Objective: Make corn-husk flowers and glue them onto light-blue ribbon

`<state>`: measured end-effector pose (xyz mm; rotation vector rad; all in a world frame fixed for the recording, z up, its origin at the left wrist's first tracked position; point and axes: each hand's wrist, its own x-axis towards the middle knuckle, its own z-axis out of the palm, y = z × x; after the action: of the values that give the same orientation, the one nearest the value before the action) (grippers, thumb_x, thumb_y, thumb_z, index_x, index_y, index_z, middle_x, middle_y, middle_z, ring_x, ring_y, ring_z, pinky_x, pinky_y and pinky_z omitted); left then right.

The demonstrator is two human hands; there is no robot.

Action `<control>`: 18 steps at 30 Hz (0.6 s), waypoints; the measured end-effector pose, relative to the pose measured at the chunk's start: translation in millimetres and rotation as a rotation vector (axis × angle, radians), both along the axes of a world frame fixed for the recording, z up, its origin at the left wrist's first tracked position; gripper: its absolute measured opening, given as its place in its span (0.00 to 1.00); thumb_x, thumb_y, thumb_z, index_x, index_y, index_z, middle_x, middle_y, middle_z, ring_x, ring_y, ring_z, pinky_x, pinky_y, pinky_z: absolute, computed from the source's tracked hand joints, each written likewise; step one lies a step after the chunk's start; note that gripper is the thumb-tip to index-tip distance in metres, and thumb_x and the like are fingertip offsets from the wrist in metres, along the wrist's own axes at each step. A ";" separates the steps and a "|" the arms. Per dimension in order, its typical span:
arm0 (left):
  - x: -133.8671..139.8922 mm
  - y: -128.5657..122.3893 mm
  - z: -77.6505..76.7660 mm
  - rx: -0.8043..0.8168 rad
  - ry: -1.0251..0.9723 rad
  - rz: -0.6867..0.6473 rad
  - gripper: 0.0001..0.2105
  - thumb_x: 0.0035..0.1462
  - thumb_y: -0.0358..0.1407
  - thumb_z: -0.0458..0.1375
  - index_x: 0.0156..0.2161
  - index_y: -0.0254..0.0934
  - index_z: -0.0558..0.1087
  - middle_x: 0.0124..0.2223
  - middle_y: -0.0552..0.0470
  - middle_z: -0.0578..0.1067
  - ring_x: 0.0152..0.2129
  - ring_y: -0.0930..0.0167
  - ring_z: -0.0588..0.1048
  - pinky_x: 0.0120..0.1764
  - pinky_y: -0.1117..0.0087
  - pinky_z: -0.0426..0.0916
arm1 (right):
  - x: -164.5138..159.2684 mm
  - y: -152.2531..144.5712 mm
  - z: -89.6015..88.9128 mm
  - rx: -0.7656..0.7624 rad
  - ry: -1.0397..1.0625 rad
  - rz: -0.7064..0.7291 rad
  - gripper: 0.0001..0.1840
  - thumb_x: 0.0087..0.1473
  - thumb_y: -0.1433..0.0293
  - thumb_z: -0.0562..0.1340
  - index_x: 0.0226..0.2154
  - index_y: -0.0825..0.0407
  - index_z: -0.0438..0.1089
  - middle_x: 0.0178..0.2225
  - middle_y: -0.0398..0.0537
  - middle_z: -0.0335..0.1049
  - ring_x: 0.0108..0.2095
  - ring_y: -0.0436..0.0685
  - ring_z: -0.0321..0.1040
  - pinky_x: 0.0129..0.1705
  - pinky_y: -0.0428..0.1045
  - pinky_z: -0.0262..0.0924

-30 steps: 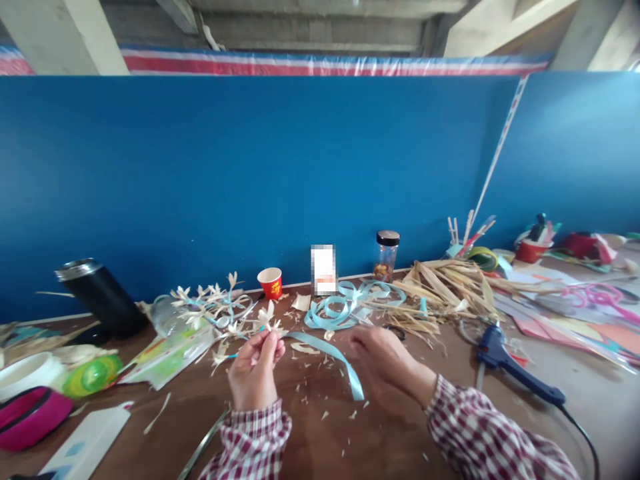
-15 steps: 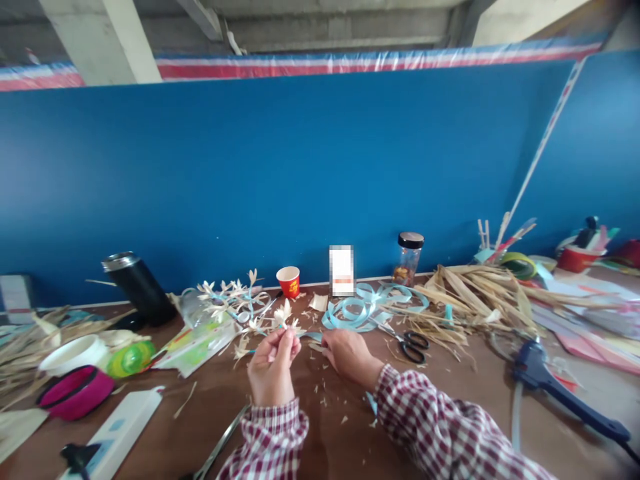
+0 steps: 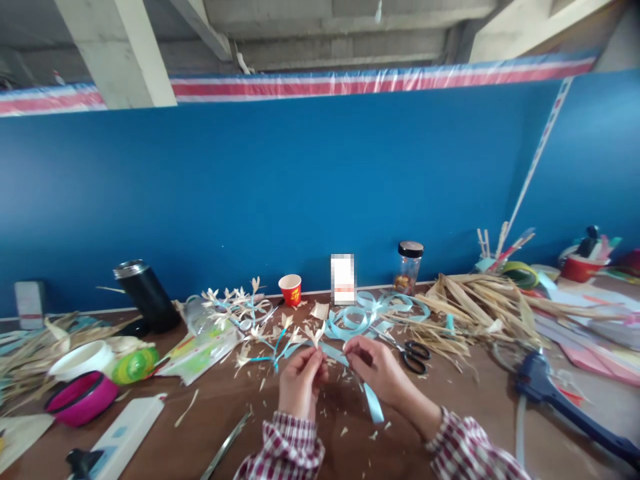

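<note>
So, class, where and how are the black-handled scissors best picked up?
Probably by the black loops, coming down from above on the near right side. The scissors lie on the table, loops at the near right end, blades pointing away to the left toward the coiled blue ribbon. The loops look broad and exposed; the blades, narrow.

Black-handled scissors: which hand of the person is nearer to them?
Right. The right hand is just left of the black-handled scissors; the left hand is farther left.
</note>
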<state>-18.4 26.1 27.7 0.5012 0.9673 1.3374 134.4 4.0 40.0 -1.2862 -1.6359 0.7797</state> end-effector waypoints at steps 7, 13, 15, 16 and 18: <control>14.4 -7.5 -6.4 -0.062 0.012 -0.075 0.04 0.42 0.23 0.64 0.27 0.29 0.76 0.24 0.48 0.76 0.18 0.77 0.73 0.21 0.81 0.70 | 11.7 -11.8 -10.6 -0.161 0.494 0.027 0.10 0.49 0.63 0.59 0.29 0.54 0.65 0.22 0.40 0.61 0.21 0.47 0.57 0.21 0.42 0.53; 18.4 -8.2 -9.4 -0.070 0.077 -0.099 0.06 0.42 0.22 0.64 0.29 0.28 0.76 0.23 0.48 0.77 0.18 0.76 0.74 0.21 0.80 0.71 | 12.0 -6.2 -22.4 -0.125 0.608 -0.006 0.16 0.46 0.59 0.64 0.25 0.56 0.66 0.19 0.38 0.58 0.18 0.43 0.51 0.20 0.40 0.49; 20.6 -9.6 -10.0 -0.084 0.090 -0.097 0.06 0.42 0.21 0.64 0.30 0.29 0.76 0.22 0.49 0.76 0.16 0.77 0.73 0.20 0.81 0.71 | 10.4 -7.1 -23.6 -0.134 0.664 -0.001 0.16 0.46 0.59 0.65 0.25 0.56 0.66 0.18 0.37 0.57 0.17 0.42 0.50 0.19 0.40 0.46; 21.6 -10.4 -10.4 -0.088 0.093 -0.101 0.06 0.42 0.21 0.64 0.30 0.29 0.76 0.22 0.50 0.76 0.16 0.77 0.73 0.19 0.81 0.70 | 9.9 -7.7 -23.5 -0.151 0.696 0.015 0.16 0.46 0.59 0.65 0.25 0.56 0.66 0.17 0.36 0.58 0.16 0.42 0.50 0.18 0.40 0.46; 23.0 -11.8 -11.2 -0.092 0.092 -0.123 0.07 0.42 0.22 0.64 0.30 0.29 0.76 0.22 0.50 0.76 0.15 0.77 0.73 0.19 0.82 0.70 | 9.9 -8.9 -22.3 -0.198 0.756 0.046 0.17 0.46 0.58 0.64 0.27 0.55 0.65 0.17 0.37 0.61 0.15 0.43 0.52 0.17 0.40 0.47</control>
<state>4.6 14.3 16.6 0.5467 1.0524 1.1628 144.2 -5.0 17.7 -0.9091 -0.9936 1.2893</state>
